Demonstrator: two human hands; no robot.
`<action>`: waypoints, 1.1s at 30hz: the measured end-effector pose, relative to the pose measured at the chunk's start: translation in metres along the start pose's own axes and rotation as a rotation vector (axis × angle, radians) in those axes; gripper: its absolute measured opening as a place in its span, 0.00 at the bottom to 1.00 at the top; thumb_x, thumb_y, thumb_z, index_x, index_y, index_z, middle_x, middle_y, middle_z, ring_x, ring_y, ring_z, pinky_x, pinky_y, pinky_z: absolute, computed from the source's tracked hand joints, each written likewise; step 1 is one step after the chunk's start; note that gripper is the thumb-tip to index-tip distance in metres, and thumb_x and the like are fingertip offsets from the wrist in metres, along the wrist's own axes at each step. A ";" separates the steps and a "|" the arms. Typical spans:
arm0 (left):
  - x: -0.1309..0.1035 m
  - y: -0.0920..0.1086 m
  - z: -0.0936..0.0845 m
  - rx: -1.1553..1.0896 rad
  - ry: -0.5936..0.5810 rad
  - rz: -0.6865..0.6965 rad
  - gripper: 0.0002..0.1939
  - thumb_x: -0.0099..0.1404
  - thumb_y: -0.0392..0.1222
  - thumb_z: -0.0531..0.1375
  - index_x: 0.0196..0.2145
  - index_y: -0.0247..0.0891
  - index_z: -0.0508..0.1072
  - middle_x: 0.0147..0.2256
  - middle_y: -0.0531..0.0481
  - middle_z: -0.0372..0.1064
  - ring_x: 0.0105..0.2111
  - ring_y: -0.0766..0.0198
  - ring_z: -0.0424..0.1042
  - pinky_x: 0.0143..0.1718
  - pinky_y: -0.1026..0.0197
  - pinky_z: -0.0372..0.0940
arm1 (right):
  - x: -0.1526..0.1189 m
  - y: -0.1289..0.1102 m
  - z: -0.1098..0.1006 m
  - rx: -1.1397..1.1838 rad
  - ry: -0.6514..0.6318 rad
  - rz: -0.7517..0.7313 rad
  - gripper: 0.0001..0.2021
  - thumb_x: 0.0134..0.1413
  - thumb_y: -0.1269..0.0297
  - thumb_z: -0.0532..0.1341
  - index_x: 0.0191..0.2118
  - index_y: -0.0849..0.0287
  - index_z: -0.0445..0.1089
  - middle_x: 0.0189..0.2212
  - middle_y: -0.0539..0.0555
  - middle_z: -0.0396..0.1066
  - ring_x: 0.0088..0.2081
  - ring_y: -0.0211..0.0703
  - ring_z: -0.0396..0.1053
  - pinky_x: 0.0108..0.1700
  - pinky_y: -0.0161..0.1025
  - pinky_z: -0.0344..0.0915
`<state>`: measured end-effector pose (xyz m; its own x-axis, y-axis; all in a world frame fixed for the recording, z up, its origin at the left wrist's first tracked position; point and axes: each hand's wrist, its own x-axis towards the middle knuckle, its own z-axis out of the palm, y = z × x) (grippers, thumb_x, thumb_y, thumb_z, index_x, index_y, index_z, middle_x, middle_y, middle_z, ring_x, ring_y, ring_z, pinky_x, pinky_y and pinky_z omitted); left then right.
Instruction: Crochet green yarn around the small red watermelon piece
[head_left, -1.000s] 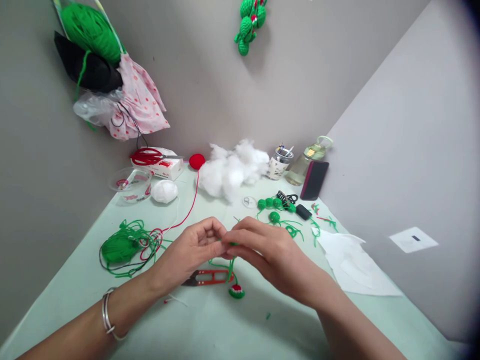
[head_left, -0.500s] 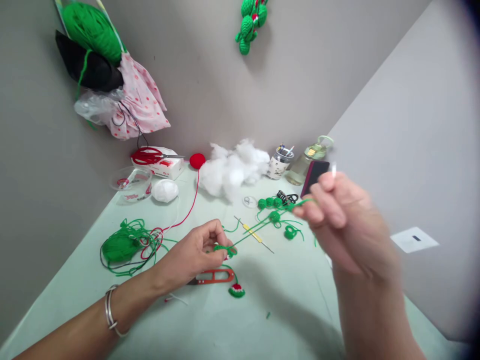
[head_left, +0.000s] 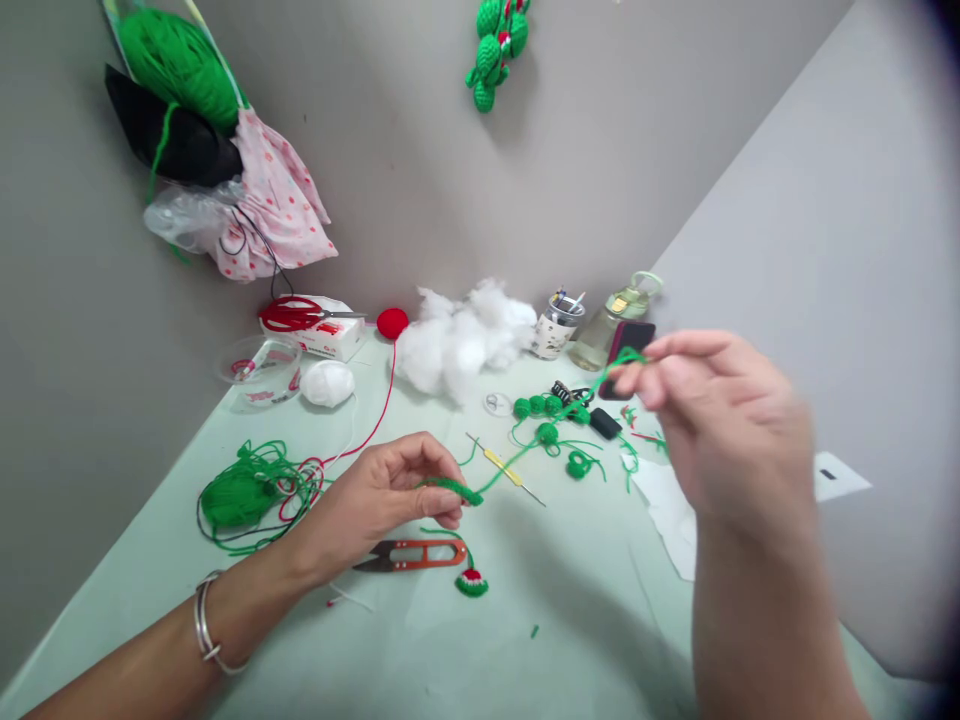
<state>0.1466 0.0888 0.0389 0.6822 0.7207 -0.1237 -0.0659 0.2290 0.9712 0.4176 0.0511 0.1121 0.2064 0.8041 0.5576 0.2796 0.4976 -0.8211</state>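
Note:
My left hand (head_left: 409, 482) pinches a small green crocheted piece (head_left: 459, 489) between thumb and fingers above the table. From that piece a green yarn strand (head_left: 525, 450) runs up to the right, drawn out to my right hand (head_left: 709, 410). The fingers of my right hand are closed on the yarn; whether a needle is in them is too blurred to tell. Just below my left hand lie orange thread snips (head_left: 427, 553) and a small crocheted watermelon slice (head_left: 472, 583) with a green tail. A yellow-handled crochet hook (head_left: 504, 467) rests on the table beyond.
White stuffing (head_left: 465, 340) sits against the wall, near a red yarn ball (head_left: 392, 323) and a white yarn ball (head_left: 327, 383). Tangled green yarn (head_left: 240, 492) lies at left. Several green crocheted balls (head_left: 547, 433), a phone (head_left: 628, 345) and a water bottle (head_left: 611, 325) stand or lie at right.
My right hand has turned and moved slightly right, with the yarn still in it. The green piece at my left fingertips now shows edge-on as a narrow strip.

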 end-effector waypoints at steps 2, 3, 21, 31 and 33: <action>-0.001 0.002 -0.001 0.035 0.011 0.022 0.06 0.63 0.41 0.66 0.36 0.38 0.74 0.32 0.53 0.74 0.35 0.65 0.74 0.40 0.62 0.68 | -0.006 -0.001 0.006 -0.196 -0.247 -0.008 0.04 0.63 0.66 0.62 0.39 0.53 0.76 0.29 0.51 0.72 0.35 0.44 0.72 0.38 0.43 0.69; -0.001 0.002 -0.001 0.055 0.015 0.031 0.06 0.63 0.41 0.66 0.37 0.39 0.74 0.33 0.52 0.74 0.36 0.64 0.74 0.42 0.61 0.68 | -0.009 -0.002 0.010 -0.282 -0.361 -0.042 0.05 0.63 0.66 0.62 0.38 0.53 0.76 0.33 0.52 0.73 0.37 0.43 0.72 0.37 0.42 0.68; -0.007 0.005 0.006 0.136 0.028 0.083 0.01 0.64 0.39 0.64 0.36 0.41 0.76 0.37 0.52 0.72 0.39 0.64 0.72 0.45 0.61 0.67 | -0.027 0.004 0.035 -0.704 -0.709 -0.390 0.13 0.66 0.76 0.54 0.42 0.54 0.74 0.32 0.51 0.62 0.32 0.37 0.62 0.31 0.35 0.58; -0.007 0.007 0.006 0.142 0.007 0.081 0.01 0.64 0.37 0.63 0.35 0.41 0.76 0.36 0.52 0.71 0.38 0.63 0.72 0.44 0.61 0.67 | -0.028 0.004 0.035 -0.745 -0.730 -0.397 0.13 0.66 0.75 0.54 0.42 0.53 0.74 0.32 0.51 0.62 0.31 0.36 0.61 0.30 0.35 0.56; -0.007 0.006 0.006 0.134 -0.006 0.076 0.02 0.64 0.37 0.63 0.35 0.41 0.76 0.37 0.52 0.71 0.39 0.63 0.72 0.44 0.61 0.67 | -0.028 0.004 0.035 -0.716 -0.746 -0.383 0.13 0.66 0.74 0.54 0.42 0.53 0.75 0.32 0.51 0.63 0.31 0.36 0.62 0.31 0.35 0.57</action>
<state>0.1458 0.0815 0.0471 0.6833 0.7286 -0.0475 -0.0203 0.0840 0.9963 0.3801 0.0426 0.0887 -0.5607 0.7514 0.3479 0.7326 0.6460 -0.2146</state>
